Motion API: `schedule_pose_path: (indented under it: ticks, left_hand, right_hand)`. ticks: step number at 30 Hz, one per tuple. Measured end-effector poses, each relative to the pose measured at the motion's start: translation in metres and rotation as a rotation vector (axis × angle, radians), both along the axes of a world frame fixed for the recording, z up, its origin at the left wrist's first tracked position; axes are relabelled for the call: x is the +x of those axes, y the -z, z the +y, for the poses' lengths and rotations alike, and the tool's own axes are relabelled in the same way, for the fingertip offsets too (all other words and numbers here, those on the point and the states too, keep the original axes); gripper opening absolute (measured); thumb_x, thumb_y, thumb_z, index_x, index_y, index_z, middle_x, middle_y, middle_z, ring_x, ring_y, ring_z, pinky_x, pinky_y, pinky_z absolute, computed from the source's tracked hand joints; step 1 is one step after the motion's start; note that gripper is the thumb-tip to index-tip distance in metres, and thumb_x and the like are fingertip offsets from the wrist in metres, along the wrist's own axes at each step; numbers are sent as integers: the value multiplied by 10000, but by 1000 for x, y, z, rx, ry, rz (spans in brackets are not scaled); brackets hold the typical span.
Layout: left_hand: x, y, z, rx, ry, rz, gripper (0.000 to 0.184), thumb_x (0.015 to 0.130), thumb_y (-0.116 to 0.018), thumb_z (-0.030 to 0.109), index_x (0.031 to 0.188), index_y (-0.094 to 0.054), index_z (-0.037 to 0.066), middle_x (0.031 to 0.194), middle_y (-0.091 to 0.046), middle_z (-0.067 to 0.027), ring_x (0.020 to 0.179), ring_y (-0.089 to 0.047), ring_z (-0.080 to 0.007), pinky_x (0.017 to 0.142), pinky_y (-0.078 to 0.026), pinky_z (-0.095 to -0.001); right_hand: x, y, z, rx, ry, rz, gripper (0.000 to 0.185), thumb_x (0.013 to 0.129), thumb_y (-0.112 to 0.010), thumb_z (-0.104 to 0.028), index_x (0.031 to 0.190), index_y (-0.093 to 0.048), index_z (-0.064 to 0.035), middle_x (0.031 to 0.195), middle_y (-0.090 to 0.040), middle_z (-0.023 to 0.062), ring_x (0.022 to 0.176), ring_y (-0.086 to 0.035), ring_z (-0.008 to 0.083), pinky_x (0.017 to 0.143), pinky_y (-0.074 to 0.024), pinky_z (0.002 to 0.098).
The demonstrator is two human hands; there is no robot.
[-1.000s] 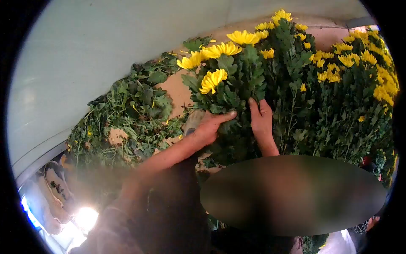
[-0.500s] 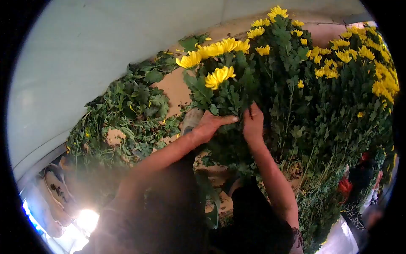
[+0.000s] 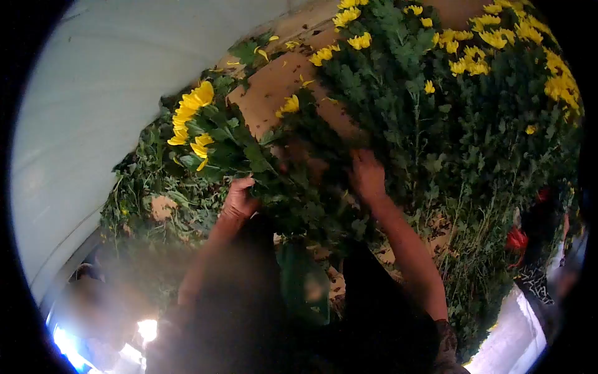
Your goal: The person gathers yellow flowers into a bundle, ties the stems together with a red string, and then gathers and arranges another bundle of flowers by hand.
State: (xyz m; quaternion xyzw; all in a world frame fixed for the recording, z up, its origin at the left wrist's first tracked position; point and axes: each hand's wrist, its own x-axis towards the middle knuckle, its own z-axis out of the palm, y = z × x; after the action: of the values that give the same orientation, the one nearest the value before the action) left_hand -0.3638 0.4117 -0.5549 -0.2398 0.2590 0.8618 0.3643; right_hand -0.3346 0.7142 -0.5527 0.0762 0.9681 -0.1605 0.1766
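Note:
My left hand (image 3: pixel 238 198) is closed round the stems of a bunch of yellow chrysanthemums (image 3: pixel 194 103), tilted to the left with the flower heads up. Their leafy stems trail down and right over my lap. My right hand (image 3: pixel 369 176) is closed at the dark foliage beside the large row of standing chrysanthemums (image 3: pixel 436 124); what lies in its fingers is hidden by leaves and shadow. Between my hands, a lone yellow chrysanthemum head (image 3: pixel 288 105) shows above leafy stems.
Stripped leaves (image 3: pixel 149 168) lie heaped along the pale sheet wall (image 3: pixel 106 81) on the left. Bare brown ground (image 3: pixel 271 87) with fallen petals shows ahead. A red item (image 3: pixel 516 240) and a white sack (image 3: pixel 511 333) are at the lower right.
My left hand has moved left and down, swinging the chrysanthemum bunch away from the standing flowers. My right hand stays near its place, now apart from the left. The view has shifted slightly.

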Motion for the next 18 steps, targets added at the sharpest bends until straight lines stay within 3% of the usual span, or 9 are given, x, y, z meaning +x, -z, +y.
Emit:
schedule_pose_path:
  ticks: [2,3,6,8,11,13,15,16,18]
  left_hand:
    - [-7,8,9,31,-13,-45,477,759,-666,165,1189,-540,0,1143,-603,-111,1050,-566,-284,962,-422,-438]
    - [-10,19,14,6,35,-42,541,751,-653,232,1215,-512,-8,1165,-586,-132,1082,-546,-295,968,-411,-435]
    - [-23,26,36,-30,62,-28,588,755,-641,289,1238,-489,-10,1184,-573,-144,1113,-527,-300,974,-399,-432]
    - [-35,20,45,-50,51,-23,566,768,-643,281,1234,-493,-4,1181,-576,-133,1112,-528,-295,974,-398,-432]
    - [-42,3,55,-49,39,-123,485,764,-701,188,1201,-541,52,1142,-602,-75,1048,-564,-270,940,-433,-429]
    - [-49,-6,65,-212,73,-91,478,765,-705,193,1188,-545,36,1147,-598,-78,1049,-563,-267,935,-435,-418]
    - [-56,-22,76,-261,92,-170,466,769,-702,196,1176,-551,25,1140,-601,-86,1041,-567,-265,928,-439,-416]
    - [-59,-24,80,-306,110,-247,454,773,-700,198,1163,-557,14,1132,-604,-93,1034,-571,-264,921,-443,-413]
    - [-64,-22,85,-264,115,-209,439,775,-696,189,1150,-563,5,1120,-610,-100,1026,-575,-263,921,-444,-412]
  right_hand:
    - [7,29,20,-247,175,-176,435,794,-665,-305,1147,-549,-79,1109,-540,129,1024,-517,325,801,-458,423]
    - [8,33,27,-232,180,-173,435,794,-665,-305,1147,-549,-79,1109,-540,129,1024,-517,325,801,-458,423]
    - [-15,11,35,-305,255,18,369,780,-682,-299,1072,-578,-100,1062,-552,100,967,-534,309,758,-468,398]
    - [-37,-42,36,35,-26,432,326,776,-684,-256,1039,-573,-97,1053,-559,92,970,-536,297,757,-466,398]
    - [-39,-24,73,328,104,374,345,773,-682,-199,1083,-566,-102,1051,-563,103,960,-535,297,759,-462,408]
    - [-31,2,97,289,-3,223,416,753,-700,-174,1130,-548,-86,1057,-564,124,976,-534,323,791,-457,424]
    - [-20,-5,97,-57,304,144,488,784,-666,-164,1232,-504,-60,1161,-556,158,980,-549,312,809,-453,427]
    - [-16,-8,98,-54,298,143,488,784,-666,-164,1232,-504,-60,1161,-556,158,980,-549,312,809,-453,427]
    - [-10,-14,99,-572,546,261,511,856,-589,-170,1330,-435,-61,1295,-507,152,1065,-550,251,874,-442,384]
